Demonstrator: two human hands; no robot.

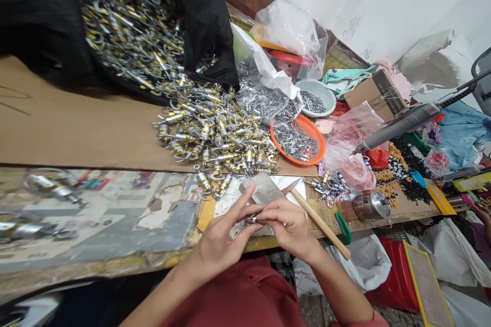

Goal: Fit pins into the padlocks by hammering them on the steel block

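Near the table's front edge, my left hand [224, 232] pinches a small shiny metal part [251, 219] between thumb and fingers. The fingertips of my right hand [286, 222] close on the same part from the other side. Fingers cover most of it, so its exact kind cannot be made out. Just beyond my hands lies a flat grey metal block [266, 189] on white paper. A hammer [320, 222] with a wooden handle rests to the right, its handle reaching past the table edge. Behind the block spreads a heap of silver-and-yellow metal fittings [218, 138].
A black bag [209, 20] spills more fittings at the back left. An orange bowl [321, 145] and a grey bowl [330, 97] hold small metal pieces. Blue-and-silver fittings [333, 186], a metal can [372, 206] and a grey tool on an arm [399, 127] are at right.
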